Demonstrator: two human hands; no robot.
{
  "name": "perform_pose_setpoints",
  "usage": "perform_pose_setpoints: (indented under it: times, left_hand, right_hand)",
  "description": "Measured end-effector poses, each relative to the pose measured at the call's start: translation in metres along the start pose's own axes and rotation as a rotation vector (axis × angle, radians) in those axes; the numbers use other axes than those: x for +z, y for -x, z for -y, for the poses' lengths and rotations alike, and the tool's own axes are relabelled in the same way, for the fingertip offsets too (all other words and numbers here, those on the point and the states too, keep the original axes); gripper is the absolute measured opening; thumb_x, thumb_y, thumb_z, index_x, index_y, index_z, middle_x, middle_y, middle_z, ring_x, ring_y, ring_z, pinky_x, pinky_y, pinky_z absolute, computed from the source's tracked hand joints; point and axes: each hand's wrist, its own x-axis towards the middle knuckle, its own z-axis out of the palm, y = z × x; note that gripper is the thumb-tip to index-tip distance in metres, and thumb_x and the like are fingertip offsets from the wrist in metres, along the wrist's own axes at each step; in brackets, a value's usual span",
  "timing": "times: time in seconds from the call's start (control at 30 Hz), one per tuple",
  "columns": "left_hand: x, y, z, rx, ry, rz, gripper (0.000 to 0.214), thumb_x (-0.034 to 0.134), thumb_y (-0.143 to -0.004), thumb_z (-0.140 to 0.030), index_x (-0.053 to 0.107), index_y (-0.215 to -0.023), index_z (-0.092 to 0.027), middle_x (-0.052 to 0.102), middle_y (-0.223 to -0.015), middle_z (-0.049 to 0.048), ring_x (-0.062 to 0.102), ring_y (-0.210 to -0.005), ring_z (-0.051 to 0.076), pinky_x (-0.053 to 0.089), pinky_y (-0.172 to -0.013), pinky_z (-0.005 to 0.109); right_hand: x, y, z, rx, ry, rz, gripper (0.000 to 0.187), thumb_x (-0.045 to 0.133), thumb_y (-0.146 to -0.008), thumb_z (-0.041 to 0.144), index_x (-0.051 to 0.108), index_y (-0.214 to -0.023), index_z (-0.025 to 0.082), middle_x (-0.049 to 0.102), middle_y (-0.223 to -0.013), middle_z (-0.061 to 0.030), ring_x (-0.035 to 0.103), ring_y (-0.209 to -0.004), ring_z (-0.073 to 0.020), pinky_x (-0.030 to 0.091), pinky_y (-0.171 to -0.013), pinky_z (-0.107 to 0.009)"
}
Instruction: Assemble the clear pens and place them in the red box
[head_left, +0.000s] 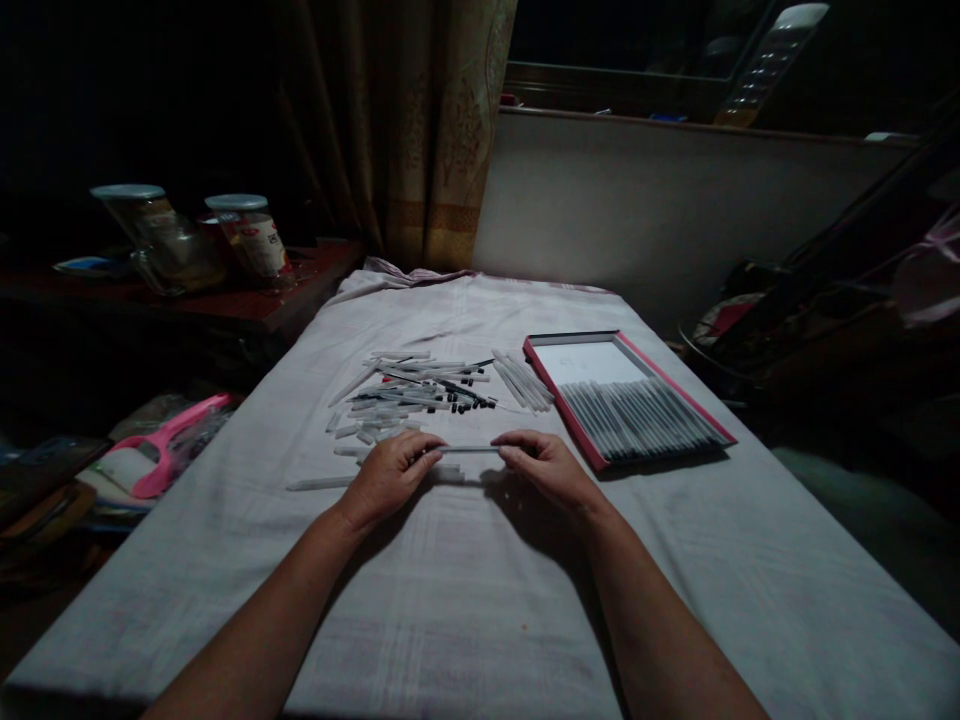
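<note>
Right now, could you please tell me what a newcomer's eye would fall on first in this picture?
Most likely the left grip and right grip, above the pale cloth, pinching a thin rod near its two ends. Next, perhaps, the loose pile of clear tubes and black bits beyond them, and the red-edged box to the right with its neat row of pens. Against the dim left side, a pink object stands out.

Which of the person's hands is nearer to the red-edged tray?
Right. The right hand is just left of the tray, not touching it, pinching one end of a thin rod; the left hand pinches the other end, farther left.
</note>
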Motion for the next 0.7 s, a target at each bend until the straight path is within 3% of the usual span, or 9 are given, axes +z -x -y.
perform_pose_setpoints:
  times: [0.1,0.3,0.57,0.63,0.7]
  left_hand:
    - [0.003,0.005,0.0,0.037,-0.029,0.043,0.022,0.053,-0.09,-0.031,0.072,-0.094,-0.021,0.074,-0.09,0.0048,0.069,-0.083,0.019,0.052,-0.078,0.03]
    - [0.003,0.008,0.002,0.045,-0.019,0.05,0.02,0.053,-0.089,-0.028,0.072,-0.091,-0.021,0.074,-0.086,0.0038,0.069,-0.079,0.018,0.051,-0.074,0.028]
    - [0.005,0.001,0.003,0.028,0.052,0.046,0.021,0.055,-0.088,-0.032,0.072,-0.094,-0.022,0.074,-0.088,0.0033,0.068,-0.081,0.018,0.053,-0.077,0.029]
    - [0.006,-0.001,0.005,0.022,0.078,0.011,0.025,0.057,-0.086,-0.033,0.071,-0.104,-0.023,0.073,-0.091,0.0035,0.068,-0.08,0.017,0.053,-0.077,0.03]
    - [0.006,-0.002,0.007,0.007,0.096,-0.048,0.032,0.059,-0.084,-0.035,0.068,-0.113,-0.023,0.073,-0.094,0.0038,0.067,-0.077,0.016,0.054,-0.076,0.029]
  right_hand:
    - [-0.003,0.001,-0.004,0.069,0.037,0.101,0.038,0.074,-0.067,0.045,0.075,-0.086,0.013,0.064,-0.064,-0.0012,0.051,-0.054,-0.0114,0.037,-0.05,-0.023]
    - [0.001,-0.002,-0.006,-0.019,0.103,0.087,0.031,0.07,-0.069,0.043,0.076,-0.079,0.014,0.071,-0.072,-0.0039,0.06,-0.066,-0.0161,0.045,-0.062,-0.026]
    - [0.004,0.0,0.001,-0.079,0.195,0.054,0.03,0.065,-0.075,0.042,0.077,-0.079,0.015,0.071,-0.069,-0.0042,0.062,-0.064,-0.0166,0.047,-0.06,-0.026]
    - [-0.01,-0.001,0.004,-0.171,0.239,-0.034,0.027,0.067,-0.073,0.041,0.078,-0.077,0.017,0.073,-0.073,-0.0057,0.065,-0.069,-0.0187,0.05,-0.065,-0.029]
    - [-0.035,-0.001,0.005,-0.278,0.273,-0.272,0.027,0.068,-0.071,0.042,0.078,-0.076,0.018,0.075,-0.081,-0.0078,0.067,-0.078,-0.022,0.052,-0.074,-0.032]
